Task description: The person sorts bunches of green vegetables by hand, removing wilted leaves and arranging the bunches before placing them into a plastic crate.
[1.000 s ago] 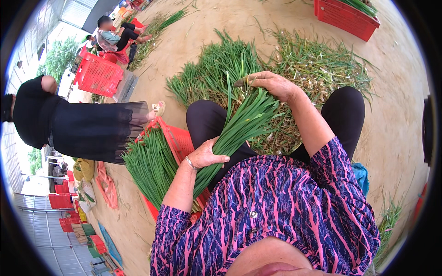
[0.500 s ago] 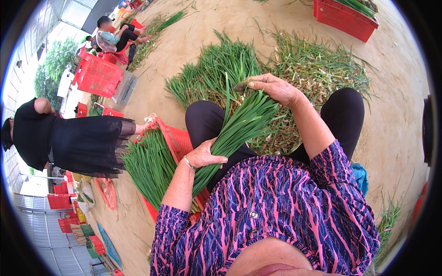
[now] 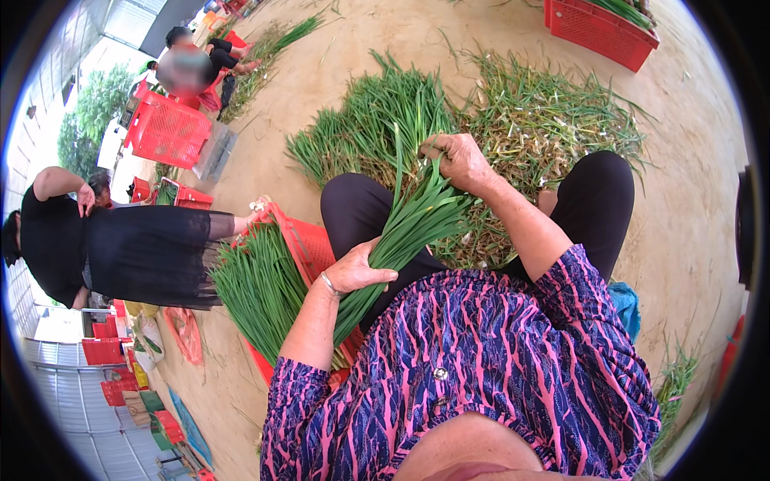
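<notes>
My left hand is wrapped round the middle of a bunch of garlic chives, long flat green leaves slanting from beside my lap up to the right. At the bunch's far end my right hand is closed, thumb and fingers pinching some chive leaves; the exact grip is partly hidden. One long leaf sticks up to the left of the rest. Beyond my knees lies a heap of green chives. Left of my lap, a red plastic crate holds many more chives, laid side by side.
Trimmed leaves and scraps lie heaped between and beyond my knees. A red crate stands at the far right. On the left stands a person in black; further back another person sits near red crates.
My right hand has curled its fingers into a pinch at the leaf ends and shifted slightly left. My left hand keeps its hold. The standing person has bent an arm.
</notes>
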The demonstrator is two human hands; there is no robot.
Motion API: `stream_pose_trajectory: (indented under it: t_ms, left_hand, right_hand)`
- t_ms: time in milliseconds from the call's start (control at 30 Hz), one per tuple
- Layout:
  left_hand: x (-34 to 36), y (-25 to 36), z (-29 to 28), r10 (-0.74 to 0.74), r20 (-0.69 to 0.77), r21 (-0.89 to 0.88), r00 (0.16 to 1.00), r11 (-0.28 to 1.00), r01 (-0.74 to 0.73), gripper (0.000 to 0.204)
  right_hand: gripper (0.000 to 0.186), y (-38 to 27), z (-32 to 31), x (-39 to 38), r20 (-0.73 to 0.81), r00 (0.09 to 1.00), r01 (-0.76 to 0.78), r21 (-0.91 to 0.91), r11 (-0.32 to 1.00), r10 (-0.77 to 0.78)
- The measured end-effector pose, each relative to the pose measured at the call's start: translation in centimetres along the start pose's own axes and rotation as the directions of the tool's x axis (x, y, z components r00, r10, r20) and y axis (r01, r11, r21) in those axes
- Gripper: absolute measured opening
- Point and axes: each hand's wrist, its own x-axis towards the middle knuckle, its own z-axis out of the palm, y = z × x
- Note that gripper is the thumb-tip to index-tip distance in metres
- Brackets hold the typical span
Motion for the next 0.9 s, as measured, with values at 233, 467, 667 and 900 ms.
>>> stream_pose_trajectory:
  t_ms: [233,467,667,900]
  left_hand:
    - [0.9,0.5,0.5,-0.023,-0.021,0.056,1.0,0.998,0.024,0.064]
    - [1.1,0.3,0.6,-0.008,-0.014,0.096,1.0,0.995,0.01,0.068]
    - [1.0,0.4,0.6,-0.075,-0.024,0.12,0.997,0.99,0.078,0.069]
    - [1.2,0.3,0.8,-0.013,-0.026,0.189,1.0,0.982,0.017,0.071]
  right_hand:
    - [0.013,2.1,0.3,0.7,-0.212,0.951,0.09,-0.504,0.859,-0.224]
    - [0.02,0.9,-1.5,3.2,-0.213,0.858,-0.156,0.759,0.632,0.468]
    - [0.055,-0.6,-4.8,3.5,0.069,0.923,-0.384,0.243,0.891,0.379]
    - [0.035,-2.7,-2.6,2.5,0.327,0.919,-0.291,0.187,0.938,0.219]
